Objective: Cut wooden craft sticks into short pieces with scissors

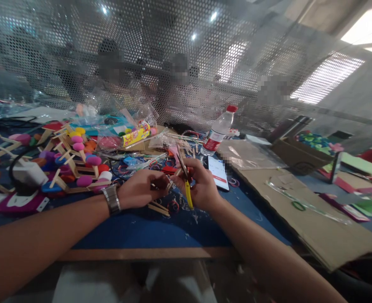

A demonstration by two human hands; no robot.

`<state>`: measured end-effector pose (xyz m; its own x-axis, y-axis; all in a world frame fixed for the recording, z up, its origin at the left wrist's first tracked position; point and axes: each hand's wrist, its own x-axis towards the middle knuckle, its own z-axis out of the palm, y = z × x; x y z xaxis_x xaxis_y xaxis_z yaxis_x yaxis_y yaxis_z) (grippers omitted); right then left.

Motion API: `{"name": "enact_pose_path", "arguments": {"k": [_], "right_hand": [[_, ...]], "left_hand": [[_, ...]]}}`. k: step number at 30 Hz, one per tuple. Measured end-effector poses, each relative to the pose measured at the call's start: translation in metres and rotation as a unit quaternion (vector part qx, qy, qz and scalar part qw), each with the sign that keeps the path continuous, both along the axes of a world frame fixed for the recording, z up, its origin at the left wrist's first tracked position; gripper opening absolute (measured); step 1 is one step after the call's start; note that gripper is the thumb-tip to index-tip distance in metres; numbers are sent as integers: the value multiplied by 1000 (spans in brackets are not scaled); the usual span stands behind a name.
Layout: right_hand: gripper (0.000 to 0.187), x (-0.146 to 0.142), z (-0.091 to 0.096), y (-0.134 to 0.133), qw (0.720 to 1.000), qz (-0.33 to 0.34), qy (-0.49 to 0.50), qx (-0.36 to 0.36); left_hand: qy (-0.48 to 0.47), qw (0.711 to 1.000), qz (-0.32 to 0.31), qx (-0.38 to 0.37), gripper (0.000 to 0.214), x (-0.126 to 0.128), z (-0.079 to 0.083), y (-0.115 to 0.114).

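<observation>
Head view shows the right hand [201,183] wrapped around yellow-handled metal scissors [189,197], their long axis steep with blades farthest from the body, just right of the left hand [141,187], which pinches a small pale piece [169,185], indistinct, above the blue worktop [135,235].

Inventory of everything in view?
Scissors: one, yellow-handled, centre
Loose sticks: few, wooden, centre
Stick-and-disc pieces: many, multicoloured, left
Adapter: one, white, left
Packet: one, yellow, centre-left
Small clutter: uncountable, mixed, centre
Phone: one, white-screened, centre-right
Bottle: one, clear, red-capped, back
Cardboard sheet: one, brown, right
Box: one, brown, right
Table: one, blue, beneath
Perforated panel: one, grey, background
Watch: one, silver, left wrist
Left hand: one, bare, centre
Right hand: one, bare, holding scissors
</observation>
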<state>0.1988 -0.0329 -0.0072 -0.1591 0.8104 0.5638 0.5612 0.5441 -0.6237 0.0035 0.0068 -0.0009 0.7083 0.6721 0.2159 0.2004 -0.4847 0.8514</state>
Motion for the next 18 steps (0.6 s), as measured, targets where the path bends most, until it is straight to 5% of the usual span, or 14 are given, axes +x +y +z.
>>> {"name": "enact_pose_path", "arguments": {"k": [8,18], "right_hand": [[26,-3,3,0,1000,1,-16,-8],[26,4,-2,0,996,24,-48,68]], "left_hand": [[24,1000,11,-1,2,0,1,1],[28,999,-24,-38,14,-2,-2,3]]}}
